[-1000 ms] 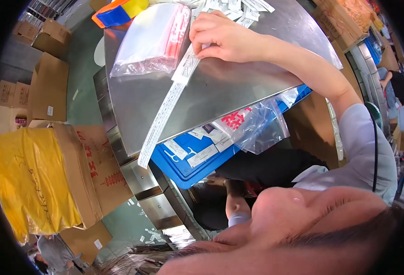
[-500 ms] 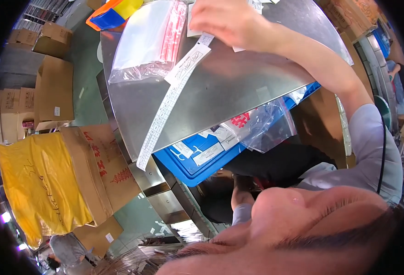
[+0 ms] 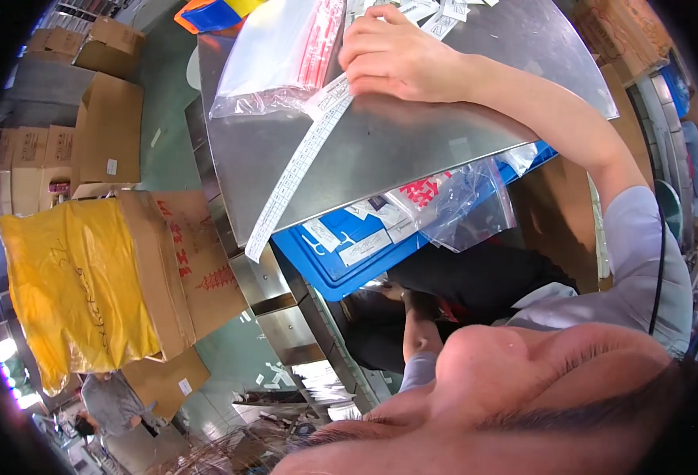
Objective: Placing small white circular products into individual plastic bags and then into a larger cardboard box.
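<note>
The person's right hand [image 3: 404,62] rests on the metal table [image 3: 420,138], fingers bent close together over the upper end of a printed paper strip [image 3: 297,169]; whether they pinch it, I cannot tell. The strip slants to the table's near left corner, its free end overhanging the edge. Clear bags [image 3: 274,51] lie just left of the hand. A blue tray [image 3: 319,271] sits below the near edge; near it, the left hand [image 3: 396,293] is too hidden to show its grip
</note>
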Demonstrator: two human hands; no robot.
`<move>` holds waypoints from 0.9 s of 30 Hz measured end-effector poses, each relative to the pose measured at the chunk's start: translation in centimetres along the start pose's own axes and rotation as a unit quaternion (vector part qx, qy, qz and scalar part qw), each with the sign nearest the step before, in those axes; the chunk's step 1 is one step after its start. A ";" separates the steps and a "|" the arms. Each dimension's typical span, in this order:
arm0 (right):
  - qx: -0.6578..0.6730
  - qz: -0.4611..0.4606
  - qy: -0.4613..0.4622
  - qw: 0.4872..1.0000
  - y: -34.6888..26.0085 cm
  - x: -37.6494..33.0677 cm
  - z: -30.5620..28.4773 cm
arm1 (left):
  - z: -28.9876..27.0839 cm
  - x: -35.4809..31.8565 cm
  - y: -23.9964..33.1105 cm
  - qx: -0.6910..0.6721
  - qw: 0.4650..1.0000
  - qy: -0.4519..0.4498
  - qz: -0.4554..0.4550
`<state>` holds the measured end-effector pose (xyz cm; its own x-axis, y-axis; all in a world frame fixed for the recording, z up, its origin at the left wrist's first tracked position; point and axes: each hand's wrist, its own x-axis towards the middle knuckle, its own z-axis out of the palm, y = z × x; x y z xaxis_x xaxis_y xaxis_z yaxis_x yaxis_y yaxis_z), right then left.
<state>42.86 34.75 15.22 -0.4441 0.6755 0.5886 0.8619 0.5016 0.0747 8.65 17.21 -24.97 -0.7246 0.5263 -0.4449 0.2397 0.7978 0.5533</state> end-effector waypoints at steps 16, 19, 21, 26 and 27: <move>-0.123 0.039 0.133 0.983 1.3 0.3 -5.3 | -10.8 -7.1 2.9 -0.131 0.950 0.043 0.281; -0.178 0.132 0.177 0.959 2.7 -1.6 -8.8 | -15.3 -12.8 6.3 -0.123 0.978 -0.081 0.146; -0.065 0.072 0.151 0.984 -3.0 -2.5 -7.9 | -16.5 -13.7 6.3 -0.175 0.970 -0.093 0.143; 0.387 0.071 -0.096 0.914 -22.4 -11.2 -2.8 | -18.1 -17.4 5.9 -0.343 0.915 -0.201 0.067; 0.451 0.162 -0.138 0.867 -25.3 -13.6 -0.5 | -18.1 -17.9 6.2 -0.387 0.893 -0.228 0.031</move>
<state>27.23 12.61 5.74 -0.3632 0.9014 0.2359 0.4662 0.3950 -0.7916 11.44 7.37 -0.84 -0.3440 0.7681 -0.5402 -0.3763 0.4143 0.8287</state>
